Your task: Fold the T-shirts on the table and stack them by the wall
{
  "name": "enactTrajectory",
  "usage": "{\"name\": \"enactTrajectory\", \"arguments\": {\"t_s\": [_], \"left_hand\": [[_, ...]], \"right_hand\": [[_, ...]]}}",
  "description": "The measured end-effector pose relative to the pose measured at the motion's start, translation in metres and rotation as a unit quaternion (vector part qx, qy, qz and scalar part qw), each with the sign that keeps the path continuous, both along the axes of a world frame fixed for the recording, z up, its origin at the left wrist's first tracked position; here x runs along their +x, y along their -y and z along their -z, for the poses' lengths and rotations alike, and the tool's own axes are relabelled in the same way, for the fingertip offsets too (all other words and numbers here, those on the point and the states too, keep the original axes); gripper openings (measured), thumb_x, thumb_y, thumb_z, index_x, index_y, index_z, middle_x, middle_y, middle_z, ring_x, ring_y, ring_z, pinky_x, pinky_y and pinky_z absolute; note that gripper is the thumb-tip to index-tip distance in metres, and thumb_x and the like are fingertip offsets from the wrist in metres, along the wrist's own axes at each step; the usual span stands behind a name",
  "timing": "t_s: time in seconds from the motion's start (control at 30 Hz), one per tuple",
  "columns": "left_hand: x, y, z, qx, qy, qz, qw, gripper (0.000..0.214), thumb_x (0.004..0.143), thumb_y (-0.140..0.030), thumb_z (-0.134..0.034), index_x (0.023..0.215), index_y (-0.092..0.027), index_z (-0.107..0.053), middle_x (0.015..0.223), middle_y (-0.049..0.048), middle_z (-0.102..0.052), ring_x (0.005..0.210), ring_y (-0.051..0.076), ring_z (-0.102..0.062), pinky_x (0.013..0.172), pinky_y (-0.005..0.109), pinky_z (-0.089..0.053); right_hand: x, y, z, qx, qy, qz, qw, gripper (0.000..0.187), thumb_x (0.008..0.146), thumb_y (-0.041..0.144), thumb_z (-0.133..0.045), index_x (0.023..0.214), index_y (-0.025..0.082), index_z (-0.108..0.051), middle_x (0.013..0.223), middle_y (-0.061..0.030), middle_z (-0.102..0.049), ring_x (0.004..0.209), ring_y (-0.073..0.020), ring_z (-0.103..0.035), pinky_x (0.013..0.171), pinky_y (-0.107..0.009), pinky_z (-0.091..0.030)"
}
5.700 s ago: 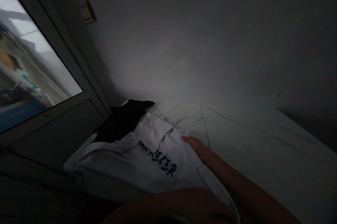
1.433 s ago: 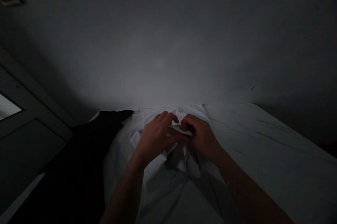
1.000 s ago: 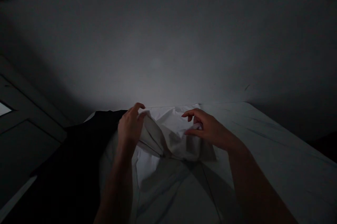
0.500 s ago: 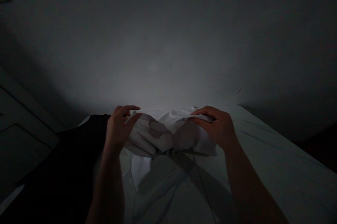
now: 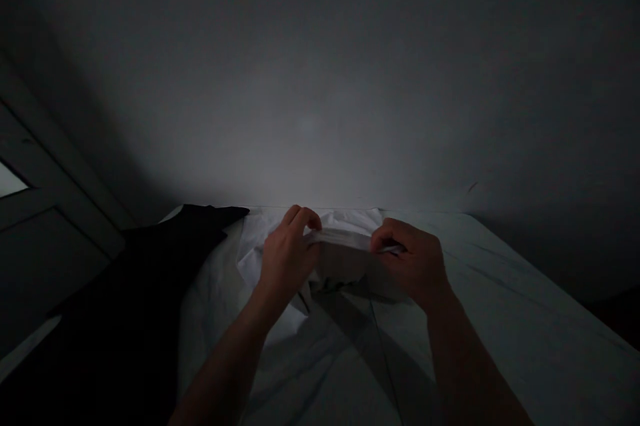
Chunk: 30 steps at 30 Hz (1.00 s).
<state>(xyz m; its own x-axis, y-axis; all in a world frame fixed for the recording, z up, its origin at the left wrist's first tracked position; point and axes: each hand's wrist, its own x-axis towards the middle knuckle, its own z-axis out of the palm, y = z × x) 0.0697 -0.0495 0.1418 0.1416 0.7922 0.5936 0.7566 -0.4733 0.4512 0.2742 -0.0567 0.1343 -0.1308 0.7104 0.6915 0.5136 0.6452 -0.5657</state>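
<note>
Marble-patterned surface [image 5: 530, 286] holds white cloth [image 5: 343, 236]; left hand [image 5: 289, 256] and right hand [image 5: 410, 263] pinch its fold narrowly, with black garment [image 5: 110, 299] at eight o'clock.

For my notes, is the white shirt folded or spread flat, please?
Partly folded: the left hand and right hand pinch a doubled edge of the shirt.

white shirt [image 5: 345, 234] partly hidden by the hands [image 5: 289, 259] [image 5: 410, 263], black garment [image 5: 125, 293] cut off at lower left (too dark for detail)

No readable text or signs, nothing legible on the white fabric [image 5: 345, 229], dim light
</note>
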Motion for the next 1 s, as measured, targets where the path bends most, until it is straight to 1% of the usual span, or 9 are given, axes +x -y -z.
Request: {"name": "enactTrajectory", "arguments": {"t_s": [0.13, 0.23, 0.3, 0.4, 0.57, 0.7, 0.87, 0.93, 1.0], "left_hand": [[-0.009, -0.003, -0.005, 0.073, 0.047, 0.046, 0.995, 0.031, 0.065, 0.006, -0.053, 0.080, -0.020, -0.061, 0.087, -0.0010, -0.061, 0.072, 0.012, -0.055, 0.066, 0.023, -0.045], [-0.006, -0.002, -0.005, 0.081, 0.063, 0.072, 0.992, 0.032, 0.064, 0.006, -0.052, 0.079, -0.020, -0.062, 0.085, -0.0012, -0.063, 0.073, 0.011, -0.056, 0.068, 0.022, -0.046], [-0.004, -0.001, -0.004, 0.075, 0.066, 0.076, 0.992, 0.032, 0.064, 0.006, -0.051, 0.079, -0.020, -0.062, 0.086, -0.0010, -0.064, 0.074, 0.012, -0.057, 0.068, 0.022, -0.046], [-0.004, 0.000, -0.004, 0.070, 0.062, 0.081, 0.992, 0.033, 0.064, 0.006, -0.051, 0.079, -0.020, -0.063, 0.086, -0.0006, -0.064, 0.075, 0.012, -0.058, 0.068, 0.022, -0.047], [-0.011, 0.002, -0.009, 0.017, 0.026, 0.126, 0.992, 0.031, 0.069, 0.005, -0.054, 0.082, -0.020, -0.067, 0.087, -0.0002, -0.067, 0.078, 0.012, -0.061, 0.070, 0.023, -0.047], [-0.012, 0.007, -0.014, -0.036, 0.013, 0.171, 0.984, 0.024, 0.074, 0.001, -0.060, 0.082, -0.020, -0.068, 0.083, -0.0018, -0.068, 0.076, 0.012, -0.062, 0.070, 0.023, -0.047], [-0.016, 0.003, -0.014, -0.024, -0.001, 0.168, 0.985, 0.016, 0.080, -0.005, -0.068, 0.086, -0.020, -0.068, 0.087, -0.0018, -0.067, 0.078, 0.011, -0.062, 0.072, 0.022, -0.048], [-0.027, -0.004, -0.014, -0.019, -0.015, 0.146, 0.989, 0.015, 0.081, -0.014, -0.073, 0.094, -0.021, -0.067, 0.094, -0.0002, -0.066, 0.083, 0.013, -0.063, 0.074, 0.024, -0.049], [-0.045, -0.010, -0.014, -0.017, -0.025, 0.103, 0.994, 0.025, 0.080, -0.022, -0.077, 0.102, -0.022, -0.066, 0.098, 0.0011, -0.065, 0.086, 0.014, -0.063, 0.076, 0.026, -0.050]], "right_hand": [[0.003, -0.002, 0.002, -0.108, 0.042, 0.004, 0.993, 0.004, 0.077, 0.023, -0.064, 0.075, 0.023, -0.060, 0.072, 0.0013, -0.064, 0.065, -0.0148, -0.061, 0.058, -0.025, -0.043], [-0.004, -0.001, 0.002, -0.137, 0.031, 0.002, 0.990, 0.028, 0.075, 0.037, -0.076, 0.095, 0.024, -0.061, 0.087, -0.0018, -0.066, 0.069, -0.0160, -0.061, 0.058, -0.025, -0.046], [-0.009, 0.001, 0.002, -0.128, 0.033, -0.017, 0.991, 0.031, 0.078, 0.041, -0.076, 0.099, 0.024, -0.061, 0.091, -0.0029, -0.066, 0.072, -0.0162, -0.061, 0.060, -0.026, -0.048], [-0.014, 0.003, 0.001, -0.109, 0.072, -0.045, 0.990, 0.015, 0.087, 0.038, -0.067, 0.090, 0.024, -0.062, 0.086, -0.0019, -0.065, 0.072, -0.0153, -0.060, 0.062, -0.027, -0.047], [-0.011, 0.007, 0.001, -0.076, 0.116, 0.008, 0.990, 0.005, 0.087, 0.022, -0.060, 0.082, 0.022, -0.060, 0.087, -0.0026, -0.065, 0.075, -0.0167, -0.061, 0.064, -0.028, -0.044], [-0.008, 0.010, -0.002, -0.078, 0.064, 0.014, 0.995, 0.009, 0.083, 0.015, -0.053, 0.083, 0.023, -0.056, 0.082, -0.0012, -0.064, 0.075, -0.0167, -0.061, 0.066, -0.028, -0.045], [-0.007, 0.006, -0.002, -0.094, -0.011, -0.008, 0.995, 0.002, 0.084, 0.024, -0.057, 0.082, 0.023, -0.057, 0.077, -0.0003, -0.062, 0.071, -0.0164, -0.059, 0.064, -0.027, -0.046], [-0.001, -0.001, 0.000, -0.088, -0.041, 0.029, 0.995, 0.005, 0.083, 0.028, -0.059, 0.082, 0.024, -0.058, 0.075, 0.0004, -0.061, 0.070, -0.0164, -0.058, 0.063, -0.027, -0.045], [0.010, -0.008, 0.002, -0.065, -0.081, 0.100, 0.990, 0.010, 0.080, 0.033, -0.063, 0.082, 0.024, -0.059, 0.074, 0.0011, -0.060, 0.070, -0.0165, -0.057, 0.063, -0.028, -0.044]]}}
